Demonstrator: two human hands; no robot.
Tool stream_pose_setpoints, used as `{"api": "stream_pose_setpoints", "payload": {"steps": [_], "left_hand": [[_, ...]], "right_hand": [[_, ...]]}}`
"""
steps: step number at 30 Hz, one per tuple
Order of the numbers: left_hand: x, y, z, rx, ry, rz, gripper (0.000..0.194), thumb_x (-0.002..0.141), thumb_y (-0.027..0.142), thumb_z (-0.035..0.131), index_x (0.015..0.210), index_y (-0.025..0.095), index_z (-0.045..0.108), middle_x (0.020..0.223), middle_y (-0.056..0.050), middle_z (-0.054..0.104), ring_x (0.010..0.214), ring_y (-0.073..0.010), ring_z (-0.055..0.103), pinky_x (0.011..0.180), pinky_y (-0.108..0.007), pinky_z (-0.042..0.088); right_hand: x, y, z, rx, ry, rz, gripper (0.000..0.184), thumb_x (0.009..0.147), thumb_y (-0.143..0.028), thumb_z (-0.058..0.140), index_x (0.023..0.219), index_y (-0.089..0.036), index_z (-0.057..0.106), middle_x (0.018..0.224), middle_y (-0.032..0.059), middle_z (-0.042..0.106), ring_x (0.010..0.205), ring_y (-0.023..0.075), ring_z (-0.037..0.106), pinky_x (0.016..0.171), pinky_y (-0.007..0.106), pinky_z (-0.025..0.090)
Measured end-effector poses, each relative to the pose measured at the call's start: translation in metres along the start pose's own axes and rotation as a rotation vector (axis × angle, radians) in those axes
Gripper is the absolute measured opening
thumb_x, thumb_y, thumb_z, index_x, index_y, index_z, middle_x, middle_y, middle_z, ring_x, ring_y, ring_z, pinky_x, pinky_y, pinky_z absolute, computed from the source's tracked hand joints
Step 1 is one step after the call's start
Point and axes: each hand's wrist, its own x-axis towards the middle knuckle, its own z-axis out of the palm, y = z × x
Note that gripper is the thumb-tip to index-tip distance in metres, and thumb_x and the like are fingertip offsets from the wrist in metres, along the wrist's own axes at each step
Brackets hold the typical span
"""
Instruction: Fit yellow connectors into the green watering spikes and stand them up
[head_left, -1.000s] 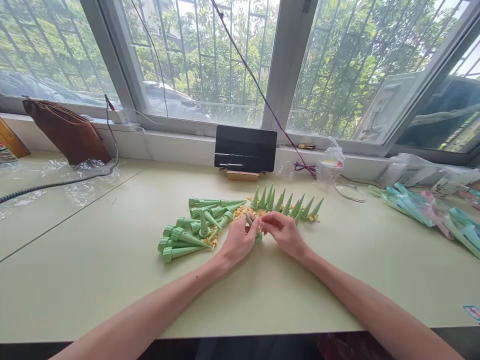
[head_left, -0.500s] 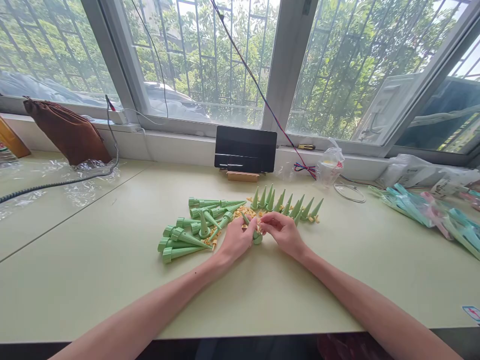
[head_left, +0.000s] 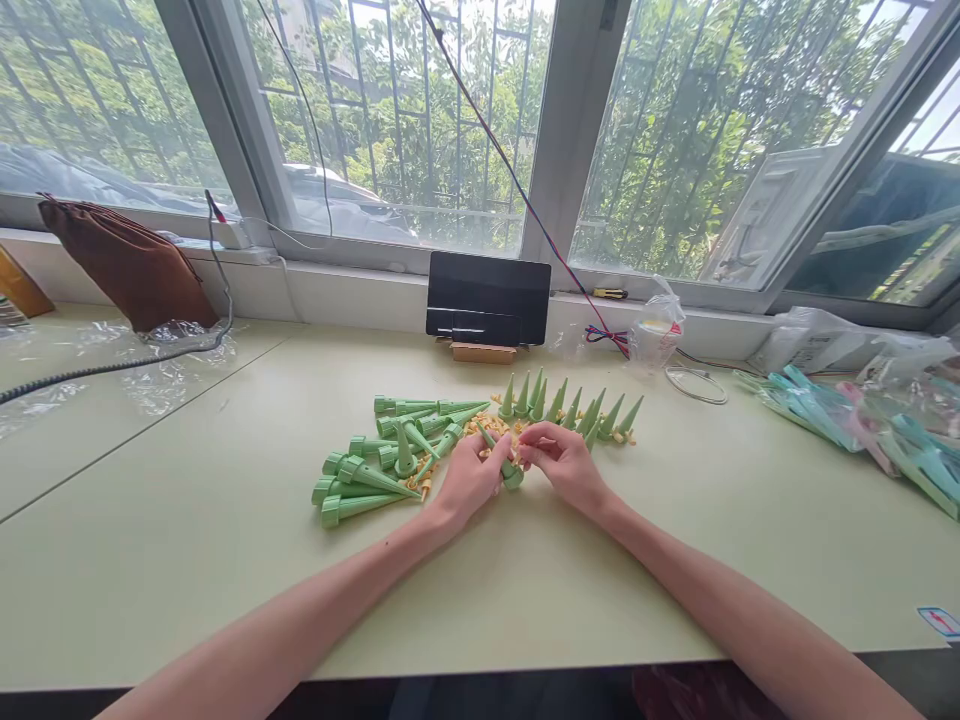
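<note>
One tilted green spike, gripped in left hand, right hand just beside it, its grip unclear

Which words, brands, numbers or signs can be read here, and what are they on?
No words, brands or numbers are readable.
White bag: dark print, too blurred.
Corner sticker: red mark, too small.
Small clear bag: red mark, too blurred.
Green cones: no lettering visible.

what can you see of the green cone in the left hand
The green cone looks like plastic, with a narrow tip and a wider base. The left hand grips it tilted, tip toward the upper left, base toward the lower right, its middle partly covered. The right hand is close; contact is unclear.
</note>
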Motion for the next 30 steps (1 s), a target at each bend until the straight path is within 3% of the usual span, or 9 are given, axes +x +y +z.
{"api": "stream_pose_setpoints", "payload": {"steps": [5,30], "left_hand": [[0.0003,-0.0051,-0.0012,0.060,0.012,0.072,0.034,0.087,0.046,0.057,0.069,0.018,0.054,0.044,0.007,0.043,0.038,-0.0080,0.040,0.040,-0.020,0.034],[-0.0004,-0.0053,-0.0014,0.156,0.048,0.144,0.036,0.088,0.049,0.056,0.070,0.018,0.054,0.045,0.007,0.042,0.040,-0.0088,0.040,0.043,-0.021,0.032]], "right_hand": [[-0.0003,-0.0016,0.0004,0.011,-0.005,0.015,0.013,0.083,-0.031,0.072,0.083,-0.019,0.065,0.073,-0.0007,0.063,0.061,0.0124,0.060,0.058,0.026,0.053],[-0.0023,0.0023,-0.0025,-0.071,-0.040,0.033,0.021,0.088,-0.037,0.066,0.080,-0.018,0.066,0.065,-0.0013,0.058,0.051,0.0111,0.054,0.050,0.024,0.046]]}}
